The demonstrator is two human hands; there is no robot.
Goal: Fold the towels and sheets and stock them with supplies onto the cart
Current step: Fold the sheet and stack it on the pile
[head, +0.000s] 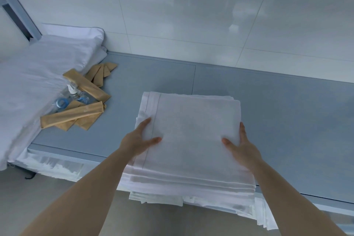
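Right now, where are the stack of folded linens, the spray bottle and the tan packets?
stack of folded linens (193,140): head view, middle of top layer.
spray bottle (72,90): head view, on its white nozzle.
tan packets (71,116): head view, on the long front packet.

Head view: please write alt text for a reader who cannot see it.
Both hands, left hand and right hand, grip the sides of a stack of folded white linens on a grey-blue table. To the left lie tan paper packets, a clear spray bottle and a heap of unfolded white sheets, against a glossy white wall.
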